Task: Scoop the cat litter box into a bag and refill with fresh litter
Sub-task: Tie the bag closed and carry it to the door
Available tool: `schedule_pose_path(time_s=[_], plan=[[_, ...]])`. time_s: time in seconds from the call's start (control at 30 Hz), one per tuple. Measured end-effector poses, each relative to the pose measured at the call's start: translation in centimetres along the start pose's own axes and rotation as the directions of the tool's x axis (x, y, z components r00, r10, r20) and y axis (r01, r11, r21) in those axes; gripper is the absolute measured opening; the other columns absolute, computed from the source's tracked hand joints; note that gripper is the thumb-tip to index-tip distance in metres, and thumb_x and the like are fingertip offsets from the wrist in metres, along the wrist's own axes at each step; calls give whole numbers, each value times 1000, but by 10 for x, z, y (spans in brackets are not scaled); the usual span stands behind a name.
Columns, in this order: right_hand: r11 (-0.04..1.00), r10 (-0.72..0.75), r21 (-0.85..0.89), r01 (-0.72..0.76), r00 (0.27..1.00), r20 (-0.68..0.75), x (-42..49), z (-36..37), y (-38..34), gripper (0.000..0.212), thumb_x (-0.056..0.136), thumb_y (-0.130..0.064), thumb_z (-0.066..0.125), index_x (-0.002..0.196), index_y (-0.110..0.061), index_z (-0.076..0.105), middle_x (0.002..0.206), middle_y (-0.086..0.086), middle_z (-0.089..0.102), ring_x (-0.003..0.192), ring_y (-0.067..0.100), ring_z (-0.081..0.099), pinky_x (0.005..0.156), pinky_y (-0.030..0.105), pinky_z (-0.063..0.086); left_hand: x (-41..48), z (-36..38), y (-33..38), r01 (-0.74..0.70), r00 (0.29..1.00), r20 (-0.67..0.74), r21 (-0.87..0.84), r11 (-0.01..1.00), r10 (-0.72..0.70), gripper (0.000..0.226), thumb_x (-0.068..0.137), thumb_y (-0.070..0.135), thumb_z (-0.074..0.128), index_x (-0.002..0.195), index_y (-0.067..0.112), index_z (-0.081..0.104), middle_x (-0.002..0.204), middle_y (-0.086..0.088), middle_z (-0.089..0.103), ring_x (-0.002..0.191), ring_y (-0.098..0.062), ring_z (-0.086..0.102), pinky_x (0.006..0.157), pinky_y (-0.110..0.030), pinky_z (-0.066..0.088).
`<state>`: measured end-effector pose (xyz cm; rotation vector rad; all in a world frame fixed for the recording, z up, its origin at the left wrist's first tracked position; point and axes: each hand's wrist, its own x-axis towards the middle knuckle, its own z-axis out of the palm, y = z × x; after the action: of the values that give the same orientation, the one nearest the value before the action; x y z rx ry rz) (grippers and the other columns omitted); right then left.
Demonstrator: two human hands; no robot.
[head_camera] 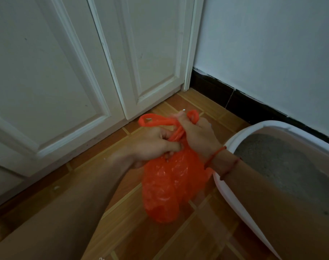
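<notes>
An orange plastic bag (165,184), bulging and crinkled, is seen at the centre, held at its neck by two bare hands. Whether its bottom rests on the floor cannot be told. The neck of the bag is gripped by the left hand (152,145), fingers curled round the gathered plastic. One of the twisted bag handles (156,121) is clenched in the right hand (197,136), just above the bag; the other handle is looped out to the left of that hand. A red string bracelet (215,155) is worn on the right wrist. Just right of the bag, a white litter box (222,192) is placed, and grey litter (284,166) is seen inside it. Under the bag, a brown tiled floor (133,231) is spread. Beyond the bag, white panelled doors (66,72) are shut, and behind the litter box a white wall (272,44) is edged by a black skirting board (225,94).
</notes>
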<state>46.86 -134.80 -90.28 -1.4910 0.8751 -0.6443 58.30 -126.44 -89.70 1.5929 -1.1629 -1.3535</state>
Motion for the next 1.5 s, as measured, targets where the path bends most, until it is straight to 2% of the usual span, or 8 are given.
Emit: schedule_pose_path(time_s=[0.27, 0.47, 0.63, 0.77, 0.93, 1.17, 1.4, 1.5], plan=[[953, 93, 258, -161, 962, 256, -9, -21, -4, 33, 95, -40, 53, 72, -17, 60, 72, 4, 59, 69, 16, 58, 72, 31, 50, 1, -11, -13, 152, 977, 201, -450, 880, -66, 23, 93, 18, 58, 74, 9, 68, 67, -4, 56, 60, -13, 53, 62, -23, 45], [874, 72, -476, 95, 944, 321, 4, -49, 44, 23, 100, -25, 49, 83, -15, 60, 75, -6, 59, 73, 4, 64, 81, 18, 50, 0, -19, -16, 230, 963, 266, -703, 673, -52, 20, 92, 22, 54, 81, 8, 62, 92, -11, 63, 85, -22, 63, 84, -36, 55], [529, -490, -591, 608, 788, 373, -3, -31, 20, 30, 95, -27, 39, 95, -12, 65, 84, -15, 51, 76, -7, 48, 67, 9, 37, -2, -26, -25, 231, 971, 229, -813, 534, -71, 32, 96, 35, 50, 92, 7, 65, 88, -6, 65, 87, -20, 61, 92, -36, 47], [390, -595, -652, 651, 718, 362, 2, -29, 17, 34, 99, -31, 39, 113, -16, 66, 91, 0, 64, 77, 11, 56, 73, 31, 43, -4, -29, -23, 205, 976, 216, -839, 504, -38, 36, 96, 34, 46, 103, 6, 67, 95, -7, 71, 91, -21, 66, 90, -38, 54], [315, -739, -595, 739, 585, 336, 0, -22, 11, 28, 96, -21, 51, 109, -5, 70, 78, 4, 68, 64, 13, 60, 58, 25, 51, -1, -32, -20, 224, 970, 239, -836, 500, -35, 36, 103, 27, 36, 113, 5, 63, 94, -8, 75, 90, -19, 72, 88, -37, 57], [471, -629, -529, 706, 689, 359, 5, -24, 16, 35, 98, -25, 47, 123, -6, 62, 83, 1, 69, 69, 9, 62, 66, 28, 53, 4, -38, -22, 221, 972, 208, -647, 730, -109, 38, 79, 16, 77, 112, 1, 65, 95, -10, 59, 82, -17, 55, 79, -26, 51], [831, -417, -321, 453, 891, 177, 9, -38, 13, 25, 97, -19, 55, 120, -14, 64, 99, -11, 69, 94, -3, 65, 82, 13, 51, 3, -39, -15, 14, 990, -114, -538, 843, -89, 25, 76, 8, 70, 101, 4, 73, 97, -11, 70, 67, -15, 65, 59, -24, 58], [869, -381, -319, 379, 923, 60, 15, -40, 16, 30, 98, -30, 54, 102, -6, 72, 93, 9, 73, 88, 17, 69, 82, 30, 57, 1, -43, -14, 7, 923, -374, -225, 974, -92, 13, 80, 9, 74, 90, 2, 77, 100, -21, 73, 75, -26, 67, 67, -32, 59]])
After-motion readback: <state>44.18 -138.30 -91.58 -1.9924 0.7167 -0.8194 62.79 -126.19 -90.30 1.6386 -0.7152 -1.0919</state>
